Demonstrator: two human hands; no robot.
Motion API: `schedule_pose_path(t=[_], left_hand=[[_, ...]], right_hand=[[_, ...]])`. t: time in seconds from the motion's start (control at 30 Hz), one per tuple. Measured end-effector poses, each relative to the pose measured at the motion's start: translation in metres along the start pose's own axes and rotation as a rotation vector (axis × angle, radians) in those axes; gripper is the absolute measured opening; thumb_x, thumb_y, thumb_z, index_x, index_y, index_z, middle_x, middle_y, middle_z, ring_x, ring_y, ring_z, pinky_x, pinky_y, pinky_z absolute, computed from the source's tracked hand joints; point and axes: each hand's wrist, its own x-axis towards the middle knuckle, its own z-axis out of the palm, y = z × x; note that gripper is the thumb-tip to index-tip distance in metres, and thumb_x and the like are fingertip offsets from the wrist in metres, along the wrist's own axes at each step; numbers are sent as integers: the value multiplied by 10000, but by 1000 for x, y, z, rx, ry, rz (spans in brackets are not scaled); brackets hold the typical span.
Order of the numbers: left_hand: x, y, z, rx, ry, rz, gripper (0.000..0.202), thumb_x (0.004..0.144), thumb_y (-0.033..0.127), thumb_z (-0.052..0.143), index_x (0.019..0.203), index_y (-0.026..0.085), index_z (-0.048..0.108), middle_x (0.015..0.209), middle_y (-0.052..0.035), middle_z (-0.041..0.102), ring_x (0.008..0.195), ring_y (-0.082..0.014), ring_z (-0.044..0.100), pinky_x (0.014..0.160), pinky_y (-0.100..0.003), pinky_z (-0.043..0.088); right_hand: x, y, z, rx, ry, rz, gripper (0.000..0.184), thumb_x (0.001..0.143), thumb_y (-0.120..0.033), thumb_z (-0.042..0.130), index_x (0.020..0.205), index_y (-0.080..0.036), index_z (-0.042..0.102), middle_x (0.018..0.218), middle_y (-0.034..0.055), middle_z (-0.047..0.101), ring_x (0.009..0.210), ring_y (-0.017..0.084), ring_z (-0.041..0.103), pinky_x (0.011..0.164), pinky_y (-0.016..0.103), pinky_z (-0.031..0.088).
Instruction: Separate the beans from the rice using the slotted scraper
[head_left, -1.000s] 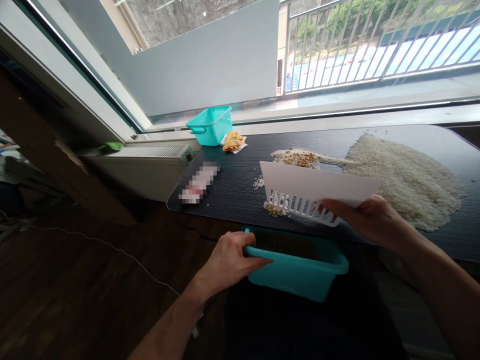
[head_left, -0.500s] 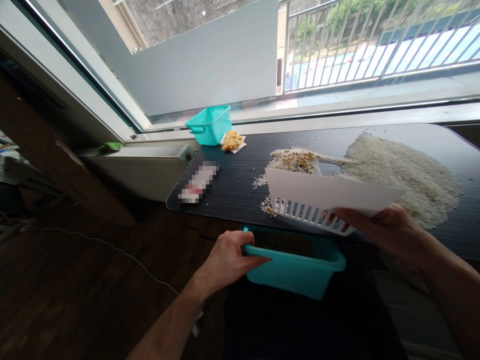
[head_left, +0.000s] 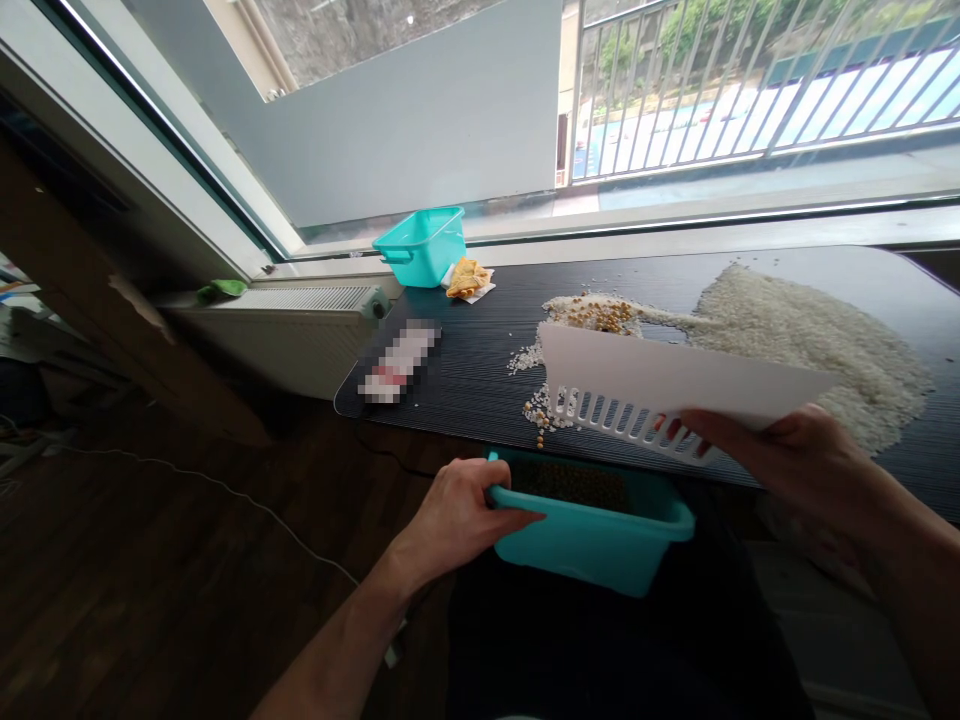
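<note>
My left hand (head_left: 469,510) is closed on the left rim of a turquoise plastic bin (head_left: 592,545), which sits at my lap below the table's front edge. Dark brownish grains (head_left: 574,485) lie inside it. In my right hand (head_left: 787,445) is a white plastic panel with a row of slots (head_left: 675,385), held tilted over the table edge. Beyond the panel, yellow-brown beans mixed with white rice (head_left: 600,315) lie on the table. A large heap of rice (head_left: 810,340) spreads to the right. A few beans and grains (head_left: 544,415) are scattered at the panel's left end.
The dark table (head_left: 480,350) runs along a window. At its far left corner stand another turquoise bin (head_left: 424,250) and a folded yellow cloth (head_left: 466,278). A blurred flat item (head_left: 401,360) lies near the left edge. A radiator (head_left: 300,300) is beyond it; a white cable (head_left: 262,515) crosses the floor.
The white panel in my right hand has shifted slightly right and tilted, uncovering more beans and rice near the table's front edge. My left hand keeps its hold on the bin.
</note>
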Motion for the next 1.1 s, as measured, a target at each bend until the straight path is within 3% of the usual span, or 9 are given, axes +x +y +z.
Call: schedule_pose_path(t=[0.13, 0.33, 0.5, 0.7, 0.9, 1.1], left_hand=[[0, 2, -1, 10, -15, 2, 499, 816, 413, 901, 604, 225, 490, 644, 69, 489, 687, -142, 473, 668, -292, 312], [0, 1, 0, 12, -1, 0, 505, 808, 418, 897, 609, 228, 474, 646, 71, 471, 684, -140, 457, 653, -291, 307], [0, 0, 0, -3, -7, -1, 497, 809, 418, 888, 610, 227, 474, 641, 72, 466, 682, -136, 460, 660, -291, 312], [1, 1, 0, -9, -10, -3, 491, 812, 409, 881, 617, 227, 470, 651, 72, 457, 681, -134, 445, 665, -295, 299], [1, 0, 0, -23, -13, -9, 525, 807, 425, 887, 615, 231, 439, 654, 73, 428, 681, -137, 419, 663, -302, 282], [1, 1, -1, -21, -18, -21, 508, 811, 416, 889, 613, 230, 460, 656, 75, 434, 682, -137, 424, 662, -303, 282]], right_hand=[[-1, -1, -2, 1, 62, 39, 596, 588, -862, 892, 611, -272, 816, 725, 88, 835, 694, 312, 781, 757, 489, 715], [-4, -5, 2, 77, 12, 20, 561, 562, -837, 927, 624, -287, 834, 738, 71, 852, 670, 299, 773, 700, 466, 715], [1, -5, 4, 24, 11, 20, 608, 619, -863, 882, 633, -257, 837, 740, 93, 846, 694, 296, 773, 717, 444, 696], [5, -10, 11, 77, -56, 34, 650, 566, -875, 899, 720, -245, 869, 766, 104, 851, 733, 325, 786, 745, 473, 696], [6, -12, 11, 51, -37, 16, 655, 593, -903, 870, 685, -255, 848, 748, 99, 839, 713, 300, 773, 759, 465, 694], [15, -15, 16, 68, -54, 23, 755, 512, -996, 846, 630, -251, 808, 747, 105, 844, 699, 293, 766, 714, 439, 681]])
